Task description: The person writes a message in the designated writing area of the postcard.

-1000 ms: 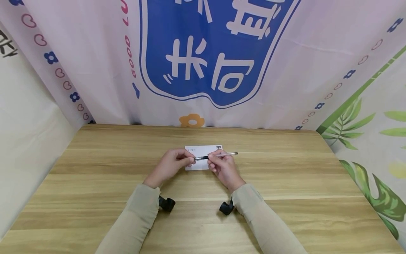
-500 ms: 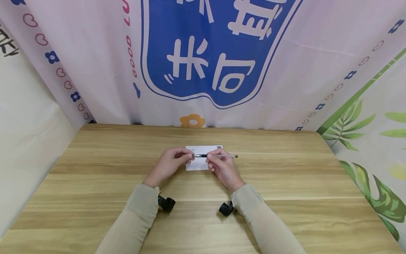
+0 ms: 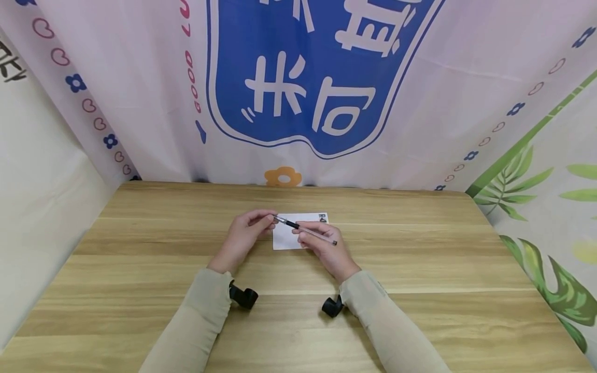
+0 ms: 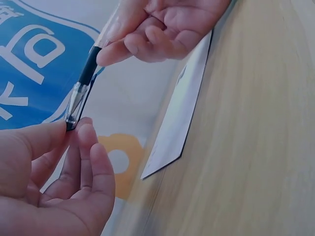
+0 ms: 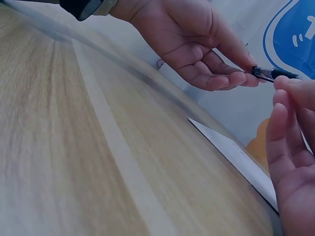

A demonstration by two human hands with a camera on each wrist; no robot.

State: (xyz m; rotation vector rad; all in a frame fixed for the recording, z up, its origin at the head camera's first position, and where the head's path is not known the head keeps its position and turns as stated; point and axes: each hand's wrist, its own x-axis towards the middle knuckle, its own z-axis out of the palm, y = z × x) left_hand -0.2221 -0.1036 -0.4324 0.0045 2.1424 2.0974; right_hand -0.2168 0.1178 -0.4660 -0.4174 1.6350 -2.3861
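Observation:
A gel pen [image 3: 292,224] with a clear barrel and black grip is held in the air between both hands, above a white card [image 3: 285,239]. My left hand [image 3: 243,235] pinches the capped end between thumb and index finger. In the left wrist view the clear cap [image 4: 75,104] with its black tip and clip sits over the pen's point. My right hand [image 3: 326,247] grips the barrel near the black grip, fingers curled. Slanting in the head view, the pen has its cap end farther away and its tail toward the right forearm. Part of the card is hidden under the right hand.
The card lies flat on a wooden table [image 3: 186,223], with dark print at its far right corner. A printed curtain [image 3: 163,103] hangs behind the table's far edge. A black wrist camera [image 3: 243,298] sits at the left cuff, another [image 3: 332,306] at the right.
Both hands have shifted left, the left one also slightly away. The pen has turned from nearly level to slanting, its cap end now farther back. More of the card's left side shows.

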